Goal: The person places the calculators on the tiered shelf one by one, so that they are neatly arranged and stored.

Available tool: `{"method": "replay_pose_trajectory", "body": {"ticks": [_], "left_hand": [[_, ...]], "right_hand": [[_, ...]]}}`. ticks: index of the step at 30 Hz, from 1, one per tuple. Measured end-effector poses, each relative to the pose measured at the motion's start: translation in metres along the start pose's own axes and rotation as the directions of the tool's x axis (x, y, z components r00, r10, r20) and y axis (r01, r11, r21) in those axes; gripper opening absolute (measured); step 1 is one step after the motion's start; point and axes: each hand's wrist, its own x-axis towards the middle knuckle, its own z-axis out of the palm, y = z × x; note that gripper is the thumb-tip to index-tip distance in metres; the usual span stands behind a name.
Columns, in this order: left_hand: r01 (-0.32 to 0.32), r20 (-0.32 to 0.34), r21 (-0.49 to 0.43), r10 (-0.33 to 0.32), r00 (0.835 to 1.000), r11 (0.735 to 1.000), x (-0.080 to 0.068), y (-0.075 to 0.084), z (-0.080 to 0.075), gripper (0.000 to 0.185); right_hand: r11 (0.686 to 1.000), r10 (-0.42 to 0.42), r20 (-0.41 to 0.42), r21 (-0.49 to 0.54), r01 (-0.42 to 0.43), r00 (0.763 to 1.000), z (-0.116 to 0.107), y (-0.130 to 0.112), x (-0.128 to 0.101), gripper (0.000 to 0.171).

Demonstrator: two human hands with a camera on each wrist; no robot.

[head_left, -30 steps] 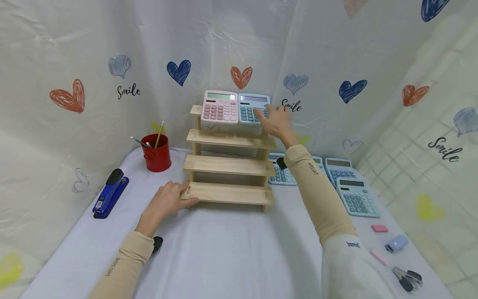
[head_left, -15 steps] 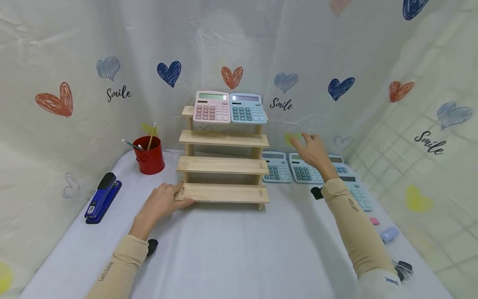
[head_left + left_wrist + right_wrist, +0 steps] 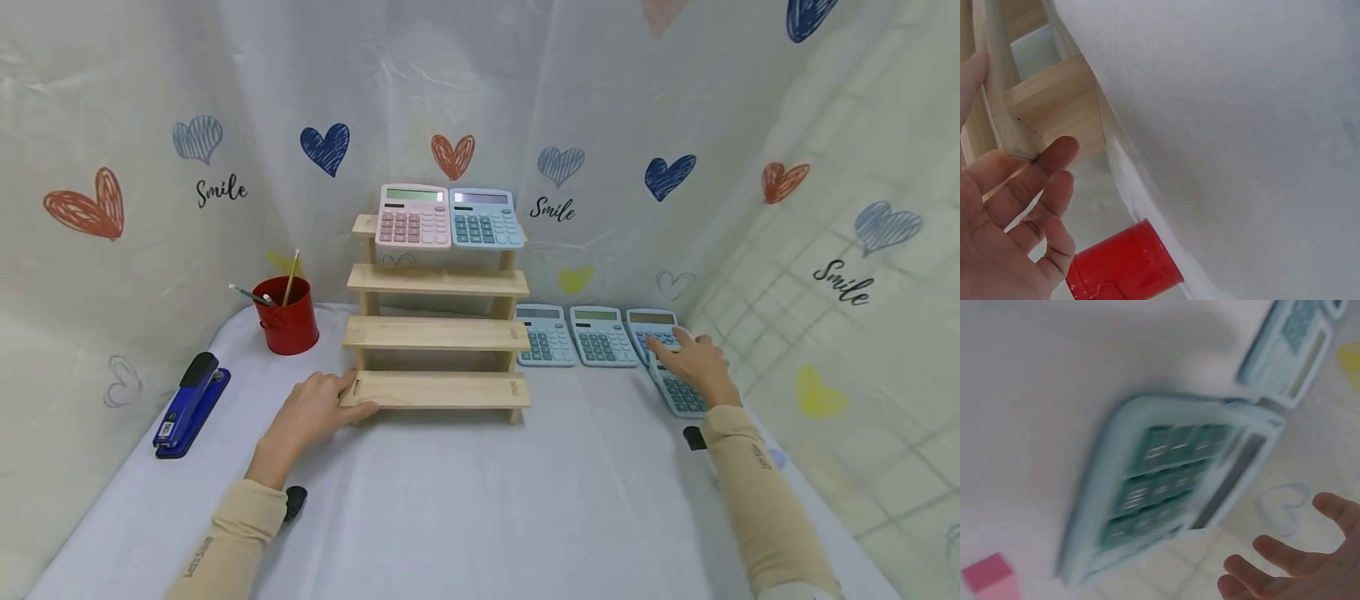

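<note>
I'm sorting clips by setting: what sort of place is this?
Probably a staged tabletop set: a white-covered table before a heart-printed backdrop, with a pink calculator atop a tiered wooden rack.

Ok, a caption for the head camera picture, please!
Pink calculator and blue calculator top a wooden rack; left hand holds its lowest step, right hand near more calculators.

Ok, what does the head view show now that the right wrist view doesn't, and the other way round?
Only the head view: the left hand gripping the rack, the pink calculator on its top shelf, the red pot and the stapler.

Only the right wrist view: a pink block on the tabletop.

Both: the right hand, blue calculators and the tabletop.
</note>
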Motion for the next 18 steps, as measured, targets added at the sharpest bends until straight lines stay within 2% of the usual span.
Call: {"method": "replay_pose_trajectory", "body": {"ticks": [4,9,13,18], "left_hand": [[0.000,0.010,-0.002,0.000,1.000,1.000,0.000,0.001,-0.001,0.083],[0.006,0.002,0.005,-0.006,1.000,1.000,-0.002,0.000,-0.002,0.084],[0.011,0.000,0.004,-0.011,1.000,1.000,-0.002,0.001,-0.003,0.084],[0.017,0.018,-0.002,-0.017,1.000,1.000,-0.001,0.002,-0.004,0.083]], "right_hand": [[0.999,0.050,0.093,0.002,-0.050,0.994,0.006,0.024,0.001,0.103],[0.997,0.069,0.211,0.016,-0.074,0.975,0.008,0.036,0.000,0.107],[0.997,0.079,0.263,-0.031,-0.074,0.962,0.010,0.042,0.000,0.112],[0.995,0.100,0.297,-0.037,-0.093,0.950,0.011,0.040,0.000,0.117]]}}
